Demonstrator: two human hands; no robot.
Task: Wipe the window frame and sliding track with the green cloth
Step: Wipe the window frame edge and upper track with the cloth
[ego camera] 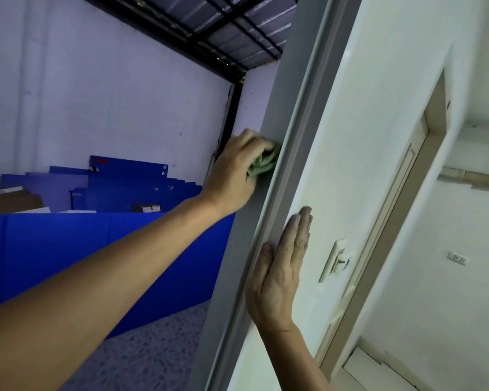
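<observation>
- The left hand [235, 167] reaches up and away from the person, fingers curled round the bunched green cloth [263, 165], which it presses against the grey window frame [283, 114]; gripping it in a wad likely lets the cloth bear on the narrow upright face.
- The right hand [283, 266] lies flat and open, fingers straight and together, holding nothing; its palm rests on the white wall [359, 136] with the thumb along the frame's near edge, probably to steady the person's lean.
- The cloth sits about midway up the visible frame, above the right hand and apart from it.
- The frame runs on above the cloth toward the dark roof beams [232, 32], so an upward stroke has open room; a downward one soon reaches the level of the bracing hand.
- A raised lip runs along the frame just right of the cloth, an edge it may catch on.
- A light switch [336, 261] sits on the wall right of the right hand, well away from the wiping.
- Blue panels [96, 244] stand outside, far left, beyond the forearm.
- The sliding track cannot be made out.
</observation>
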